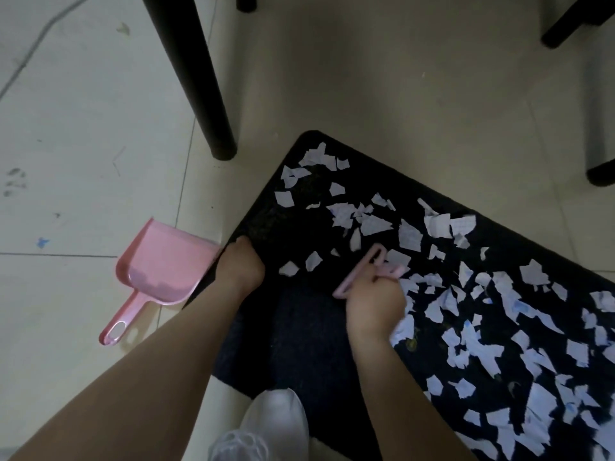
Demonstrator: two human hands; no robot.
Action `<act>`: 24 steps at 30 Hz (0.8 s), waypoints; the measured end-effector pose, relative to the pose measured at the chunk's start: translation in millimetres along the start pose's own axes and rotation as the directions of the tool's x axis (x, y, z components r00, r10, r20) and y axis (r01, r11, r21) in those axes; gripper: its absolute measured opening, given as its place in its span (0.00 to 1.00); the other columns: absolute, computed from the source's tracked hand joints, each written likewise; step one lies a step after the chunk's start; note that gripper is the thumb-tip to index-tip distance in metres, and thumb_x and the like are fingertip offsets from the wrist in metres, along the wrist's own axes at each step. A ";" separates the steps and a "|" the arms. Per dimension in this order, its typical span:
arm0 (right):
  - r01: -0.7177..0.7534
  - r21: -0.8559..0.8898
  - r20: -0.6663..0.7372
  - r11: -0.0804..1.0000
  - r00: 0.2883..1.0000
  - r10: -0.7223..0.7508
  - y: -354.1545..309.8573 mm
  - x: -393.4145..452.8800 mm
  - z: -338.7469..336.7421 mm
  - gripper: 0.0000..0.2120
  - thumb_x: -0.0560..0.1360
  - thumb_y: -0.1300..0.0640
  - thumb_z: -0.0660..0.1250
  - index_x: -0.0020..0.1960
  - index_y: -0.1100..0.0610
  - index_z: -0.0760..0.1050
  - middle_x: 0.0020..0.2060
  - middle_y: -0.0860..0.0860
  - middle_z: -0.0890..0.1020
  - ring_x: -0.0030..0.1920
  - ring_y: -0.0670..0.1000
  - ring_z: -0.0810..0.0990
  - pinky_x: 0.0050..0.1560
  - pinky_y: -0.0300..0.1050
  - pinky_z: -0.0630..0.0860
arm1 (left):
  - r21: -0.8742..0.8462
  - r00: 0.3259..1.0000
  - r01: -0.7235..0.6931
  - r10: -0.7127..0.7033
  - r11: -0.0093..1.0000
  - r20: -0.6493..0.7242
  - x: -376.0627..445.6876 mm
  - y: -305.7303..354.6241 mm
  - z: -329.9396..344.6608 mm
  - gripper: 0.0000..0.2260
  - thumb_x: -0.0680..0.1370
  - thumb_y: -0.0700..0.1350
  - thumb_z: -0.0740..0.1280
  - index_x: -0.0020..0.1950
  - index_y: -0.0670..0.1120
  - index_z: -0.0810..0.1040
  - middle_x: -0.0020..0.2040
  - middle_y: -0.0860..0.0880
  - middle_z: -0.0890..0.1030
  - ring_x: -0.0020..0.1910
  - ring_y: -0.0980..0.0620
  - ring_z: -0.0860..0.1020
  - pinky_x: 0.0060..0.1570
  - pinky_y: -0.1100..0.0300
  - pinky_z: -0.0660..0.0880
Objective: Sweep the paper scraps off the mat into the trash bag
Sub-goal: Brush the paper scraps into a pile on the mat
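Observation:
A black mat point(392, 181) lies on the tiled floor, strewn with several white paper scraps point(409, 234). My right hand point(374, 304) grips a small pink brush point(366, 272) on the mat among the scraps. My left hand point(241, 264) holds the mat's left edge, which is lifted slightly over the mouth of a pink dustpan point(156, 267). The dustpan lies on the floor left of the mat, handle towards me. No trash bag is in view.
A black table leg point(203, 81) stands just beyond the mat's far corner. More black furniture legs point(599, 171) are at the top right. A white shoe point(273, 424) stands at the mat's near edge. Pale floor tiles stretch to the left.

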State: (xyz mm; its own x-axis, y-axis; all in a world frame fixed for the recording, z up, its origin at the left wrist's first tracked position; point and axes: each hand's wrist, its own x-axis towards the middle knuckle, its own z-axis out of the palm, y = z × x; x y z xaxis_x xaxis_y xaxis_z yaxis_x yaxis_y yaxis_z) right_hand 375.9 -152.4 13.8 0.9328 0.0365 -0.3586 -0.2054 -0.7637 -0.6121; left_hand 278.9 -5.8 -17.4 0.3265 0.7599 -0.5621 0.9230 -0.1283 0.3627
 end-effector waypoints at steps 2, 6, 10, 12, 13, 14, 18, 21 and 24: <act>0.020 0.082 -0.119 0.996 0.993 -0.010 7.8 -0.2 -17.4 0.23 0.81 0.55 0.56 0.30 0.63 0.73 0.22 0.50 0.72 0.23 0.50 0.70 0.24 0.45 0.69 | -0.009 1.000 0.000 0.000 1.000 -0.005 -1.0 3.6 1.2 0.13 0.76 0.31 0.55 0.58 0.26 0.69 0.59 0.29 0.75 0.58 0.34 0.75 0.56 0.48 0.70; -0.018 0.305 0.166 0.952 0.986 -0.035 -14.1 -20.7 -1.4 0.14 0.79 0.54 0.60 0.44 0.63 0.78 0.30 0.51 0.79 0.24 0.46 0.72 0.22 0.37 0.65 | -0.023 1.000 0.023 -0.023 0.999 -0.021 -2.8 7.9 -0.6 0.14 0.77 0.33 0.57 0.61 0.31 0.69 0.60 0.32 0.76 0.60 0.36 0.75 0.58 0.50 0.71; 0.139 0.095 0.443 0.986 0.881 -0.167 -32.1 -39.5 38.9 0.14 0.79 0.53 0.59 0.47 0.62 0.77 0.38 0.53 0.82 0.36 0.50 0.80 0.36 0.42 0.77 | -0.016 0.999 0.034 -0.035 0.999 -0.011 -6.5 4.4 -2.8 0.15 0.77 0.33 0.57 0.63 0.33 0.69 0.63 0.34 0.75 0.64 0.37 0.73 0.62 0.52 0.69; 0.185 0.061 0.437 0.981 0.879 -0.193 -23.4 -38.8 46.5 0.15 0.80 0.53 0.57 0.44 0.61 0.76 0.37 0.54 0.82 0.36 0.50 0.80 0.37 0.44 0.78 | -0.020 0.999 0.030 -0.030 0.999 -0.014 -8.5 2.5 -3.5 0.15 0.76 0.32 0.57 0.63 0.34 0.70 0.63 0.34 0.75 0.63 0.37 0.73 0.62 0.53 0.69; 0.192 0.046 0.393 0.980 0.899 -0.195 -17.7 -35.5 43.9 0.16 0.81 0.52 0.56 0.42 0.60 0.75 0.34 0.51 0.81 0.32 0.47 0.78 0.33 0.41 0.74 | -0.019 1.000 0.022 -0.023 1.000 -0.018 -9.3 1.6 -3.5 0.15 0.76 0.32 0.58 0.63 0.34 0.70 0.62 0.34 0.75 0.63 0.37 0.73 0.62 0.53 0.69; 0.187 0.034 0.333 0.982 0.924 -0.187 -11.3 -31.6 38.7 0.16 0.81 0.52 0.55 0.42 0.59 0.75 0.30 0.48 0.78 0.27 0.43 0.75 0.28 0.38 0.70 | -0.015 1.000 0.013 -0.014 1.000 -0.023 -10.0 1.0 -3.2 0.15 0.76 0.32 0.58 0.63 0.34 0.70 0.62 0.34 0.75 0.62 0.37 0.74 0.61 0.53 0.69; 0.064 0.058 0.045 0.996 0.997 -0.067 11.8 -9.8 3.2 0.18 0.82 0.55 0.55 0.40 0.62 0.75 0.26 0.45 0.72 0.17 0.43 0.69 0.17 0.35 0.61 | -0.017 0.999 0.013 -0.014 1.000 -0.051 -10.7 1.6 1.1 0.14 0.77 0.33 0.58 0.63 0.34 0.71 0.61 0.35 0.76 0.61 0.37 0.75 0.58 0.53 0.70; 0.038 0.146 -0.095 0.989 0.995 -0.024 17.1 -9.8 -15.3 0.19 0.79 0.57 0.59 0.32 0.64 0.74 0.25 0.54 0.76 0.25 0.54 0.74 0.27 0.49 0.74 | -0.039 0.997 0.012 -0.014 0.999 -0.075 -11.1 5.7 6.0 0.14 0.76 0.32 0.57 0.61 0.34 0.72 0.59 0.35 0.77 0.59 0.38 0.75 0.55 0.53 0.71; 0.021 0.310 0.041 0.951 0.999 -0.036 -0.7 -17.2 -10.6 0.16 0.79 0.58 0.61 0.33 0.59 0.75 0.27 0.51 0.77 0.26 0.49 0.75 0.26 0.43 0.72 | -0.054 0.998 -0.046 0.044 0.997 -0.050 -10.4 11.6 10.2 0.16 0.76 0.31 0.58 0.63 0.34 0.71 0.60 0.35 0.76 0.60 0.39 0.75 0.56 0.55 0.70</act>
State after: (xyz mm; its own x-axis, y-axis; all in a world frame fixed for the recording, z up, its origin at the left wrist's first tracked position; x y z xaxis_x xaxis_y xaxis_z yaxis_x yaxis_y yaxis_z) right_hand 363.2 -159.3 27.9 0.9266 0.0901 -0.3652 -0.2673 -0.5255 -0.8077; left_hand 288.3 -21.8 -15.0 0.3558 0.7846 -0.5077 0.8945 -0.1285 0.4283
